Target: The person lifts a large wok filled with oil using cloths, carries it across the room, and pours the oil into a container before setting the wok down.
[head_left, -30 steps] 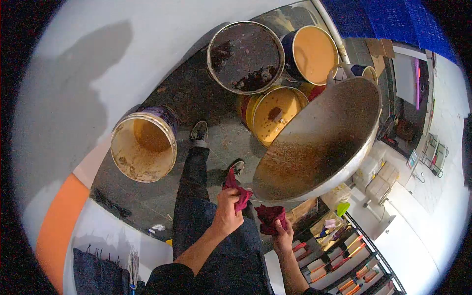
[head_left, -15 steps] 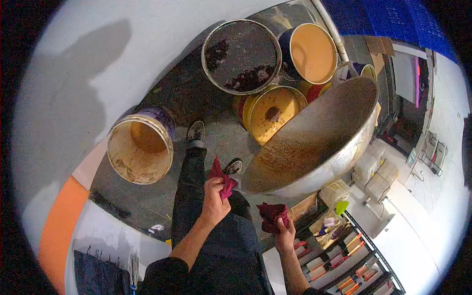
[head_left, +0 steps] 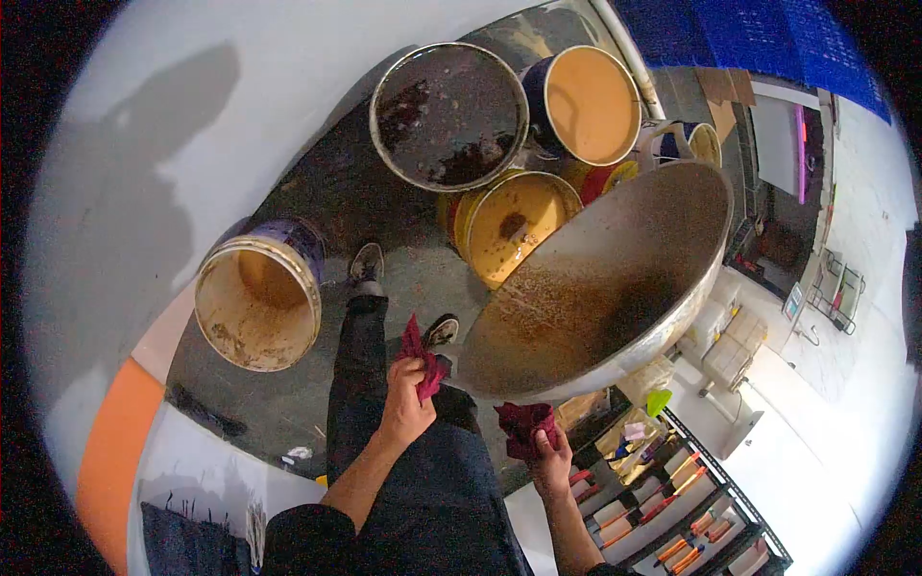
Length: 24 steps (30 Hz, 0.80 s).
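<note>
My left hand (head_left: 407,408) is closed on a dark red cloth (head_left: 432,376), one corner pointing up, beside the left rim of a large metal wok (head_left: 615,278). My right hand (head_left: 550,466) grips a second dark red cloth (head_left: 519,429), bunched up just below the wok's near rim. Whether either cloth touches the wok, or hides a handle, I cannot tell. The wok sits tilted, and brown residue coats its inside. Past it stand a drum of dark liquid (head_left: 449,115), a bucket of orange-tan liquid (head_left: 593,106) and a yellowish bucket (head_left: 519,226) with a dark patch inside.
An open, stained bucket (head_left: 257,331) lies tilted on the floor at left. My shoes (head_left: 366,264) are on the dark floor between it and the wok. At lower right is a rack of orange- and red-handled tools (head_left: 682,552). A white pipe (head_left: 629,58) runs behind the buckets.
The whole view has shifted slightly, so the buckets and wok appear a little farther left and lower. Both hands keep their cloths in nearly the same place beside the wok.
</note>
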Each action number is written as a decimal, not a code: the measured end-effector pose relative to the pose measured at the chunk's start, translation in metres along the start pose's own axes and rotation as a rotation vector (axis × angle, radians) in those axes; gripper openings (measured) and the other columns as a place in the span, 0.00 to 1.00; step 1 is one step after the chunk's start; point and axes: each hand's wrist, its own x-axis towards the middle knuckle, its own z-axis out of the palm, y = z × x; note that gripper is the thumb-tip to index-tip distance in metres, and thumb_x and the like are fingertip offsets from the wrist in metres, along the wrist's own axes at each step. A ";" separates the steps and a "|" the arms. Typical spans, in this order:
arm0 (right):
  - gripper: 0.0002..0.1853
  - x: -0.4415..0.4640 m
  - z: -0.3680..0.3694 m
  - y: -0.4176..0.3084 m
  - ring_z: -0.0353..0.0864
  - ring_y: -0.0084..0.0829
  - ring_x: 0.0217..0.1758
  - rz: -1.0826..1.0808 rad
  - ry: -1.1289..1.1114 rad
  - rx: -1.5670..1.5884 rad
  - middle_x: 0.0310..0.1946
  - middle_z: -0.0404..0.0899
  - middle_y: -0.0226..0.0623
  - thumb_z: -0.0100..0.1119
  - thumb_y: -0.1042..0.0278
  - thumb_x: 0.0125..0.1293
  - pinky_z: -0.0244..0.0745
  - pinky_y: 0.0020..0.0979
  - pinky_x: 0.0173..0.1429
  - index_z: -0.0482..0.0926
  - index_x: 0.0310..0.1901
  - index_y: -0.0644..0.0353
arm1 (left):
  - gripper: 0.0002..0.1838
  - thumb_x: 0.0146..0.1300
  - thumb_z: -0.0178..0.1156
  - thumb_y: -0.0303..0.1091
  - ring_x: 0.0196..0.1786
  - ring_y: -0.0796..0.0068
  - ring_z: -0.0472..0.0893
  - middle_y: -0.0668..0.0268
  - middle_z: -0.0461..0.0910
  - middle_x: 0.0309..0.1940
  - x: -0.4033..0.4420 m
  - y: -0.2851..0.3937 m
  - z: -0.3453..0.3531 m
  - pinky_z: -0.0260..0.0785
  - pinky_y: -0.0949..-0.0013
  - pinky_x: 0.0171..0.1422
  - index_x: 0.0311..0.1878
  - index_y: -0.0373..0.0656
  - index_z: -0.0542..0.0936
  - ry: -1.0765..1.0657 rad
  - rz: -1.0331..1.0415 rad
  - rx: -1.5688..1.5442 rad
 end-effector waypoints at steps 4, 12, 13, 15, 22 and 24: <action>0.21 0.008 -0.028 -0.013 0.78 0.35 0.50 -0.062 -0.031 0.004 0.49 0.75 0.40 0.57 0.70 0.67 0.76 0.39 0.54 0.67 0.58 0.66 | 0.21 0.47 0.58 0.15 0.54 0.48 0.71 0.53 0.71 0.49 -0.003 0.006 0.003 0.63 0.51 0.59 0.45 0.39 0.67 -0.017 -0.027 -0.023; 0.16 0.012 -0.032 -0.012 0.76 0.30 0.47 -0.087 0.014 0.004 0.45 0.77 0.34 0.58 0.71 0.66 0.73 0.33 0.52 0.72 0.54 0.65 | 0.23 0.45 0.59 0.14 0.54 0.48 0.71 0.53 0.71 0.48 -0.002 0.011 0.000 0.62 0.50 0.60 0.46 0.39 0.67 -0.040 -0.013 -0.023; 0.14 0.011 -0.029 -0.004 0.76 0.27 0.45 -0.115 0.009 -0.003 0.43 0.78 0.31 0.59 0.71 0.66 0.72 0.30 0.51 0.75 0.51 0.63 | 0.23 0.45 0.59 0.14 0.54 0.48 0.71 0.53 0.71 0.48 -0.003 0.011 -0.001 0.62 0.50 0.60 0.46 0.39 0.66 -0.055 -0.023 -0.015; 0.15 0.008 -0.015 0.011 0.76 0.28 0.47 -0.006 -0.036 0.031 0.45 0.78 0.31 0.59 0.71 0.66 0.72 0.31 0.53 0.74 0.52 0.63 | 0.22 0.46 0.59 0.14 0.54 0.48 0.71 0.53 0.70 0.49 -0.003 0.012 0.000 0.63 0.51 0.60 0.46 0.39 0.66 -0.039 0.007 -0.032; 0.18 -0.031 0.096 0.016 0.74 0.35 0.57 0.268 -0.275 0.400 0.54 0.74 0.40 0.50 0.69 0.71 0.68 0.40 0.64 0.67 0.60 0.64 | 0.21 0.48 0.61 0.16 0.52 0.48 0.73 0.51 0.72 0.47 -0.005 0.020 -0.004 0.65 0.54 0.59 0.45 0.38 0.67 -0.115 -0.088 -0.031; 0.19 -0.041 0.118 0.006 0.73 0.35 0.58 0.313 -0.266 0.429 0.55 0.74 0.39 0.50 0.68 0.71 0.67 0.39 0.64 0.66 0.60 0.64 | 0.21 0.47 0.62 0.17 0.51 0.49 0.73 0.51 0.73 0.47 -0.001 0.026 -0.007 0.66 0.54 0.57 0.45 0.38 0.68 -0.123 -0.088 -0.033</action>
